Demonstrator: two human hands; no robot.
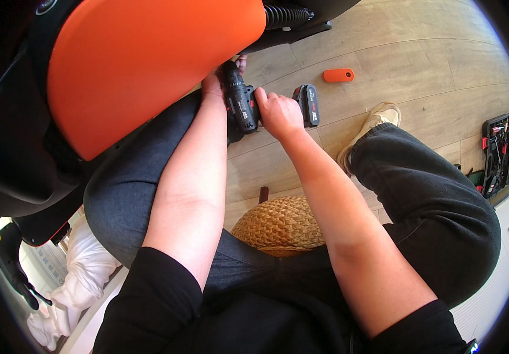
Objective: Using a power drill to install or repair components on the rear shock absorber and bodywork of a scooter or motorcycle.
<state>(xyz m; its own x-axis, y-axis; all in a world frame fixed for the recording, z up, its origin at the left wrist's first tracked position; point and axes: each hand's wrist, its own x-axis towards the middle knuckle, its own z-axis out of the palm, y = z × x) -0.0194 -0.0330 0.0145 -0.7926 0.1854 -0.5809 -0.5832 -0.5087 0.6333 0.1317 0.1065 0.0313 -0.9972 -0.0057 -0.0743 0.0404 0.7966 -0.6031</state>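
Note:
My right hand (280, 113) is closed round the handle of a black cordless drill (242, 109). The drill's battery (310, 106) sticks out to the right of that hand. The drill's nose points away from me, toward the lower edge of a large orange panel (154, 65). My left hand (212, 88) is by the nose of the drill, mostly hidden behind it and the panel edge. Its curled fingertips show on the far side of the nose; what they hold is hidden.
An orange, rounded piece (339, 75) lies on the wood floor (396, 71). A ribbed black tube (287, 16) runs beside the panel. Below me is a woven wicker seat (281, 221). At right stands an open tool case (500, 152); white plastic sheeting (83, 265) is at lower left.

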